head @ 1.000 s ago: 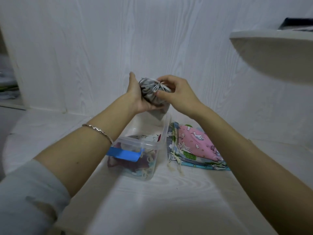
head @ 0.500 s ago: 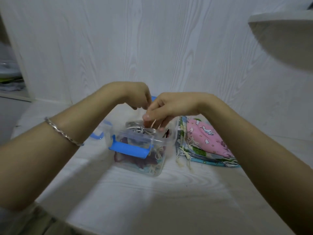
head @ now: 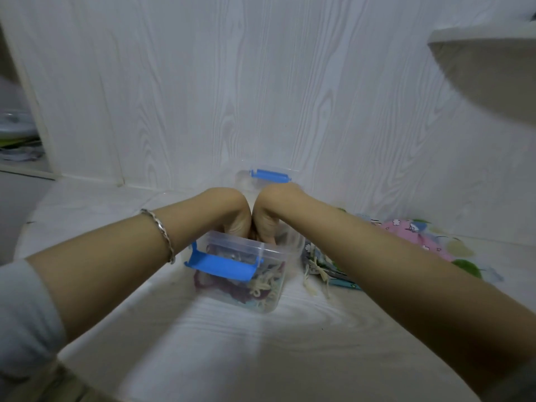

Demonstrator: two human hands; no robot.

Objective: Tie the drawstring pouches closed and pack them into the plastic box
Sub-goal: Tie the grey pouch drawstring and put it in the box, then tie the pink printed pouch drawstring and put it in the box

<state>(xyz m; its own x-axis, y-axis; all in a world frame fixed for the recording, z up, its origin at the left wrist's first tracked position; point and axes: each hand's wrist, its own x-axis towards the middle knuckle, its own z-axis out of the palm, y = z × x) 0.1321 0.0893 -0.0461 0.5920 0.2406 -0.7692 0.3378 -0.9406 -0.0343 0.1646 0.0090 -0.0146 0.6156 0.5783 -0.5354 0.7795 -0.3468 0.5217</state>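
A clear plastic box (head: 262, 250) with a blue latch (head: 222, 266) stands on the white table, holding several tied pouches with cream strings. Both wrists are bent steeply down over it. My left hand (head: 233, 211) and my right hand (head: 268, 211) reach side by side into the box, down onto the grey pouch (head: 232, 254) that shows dimly through the front wall. The box rim and the hands themselves hide the fingers. A stack of flat printed pouches (head: 406, 232), pink on top, lies right of the box, partly under my right forearm.
The box's lid (head: 269, 176), with its own blue latch, leans against the wood-grain wall behind my hands. A rounded shelf (head: 490, 71) juts out at the upper right. At the far left is an opening with stored items (head: 17, 134).
The grey tied pouch, held up in front of the wall a second ago, has gone down into the box. Both hands followed it and now sit deeper inside than half a second ago.
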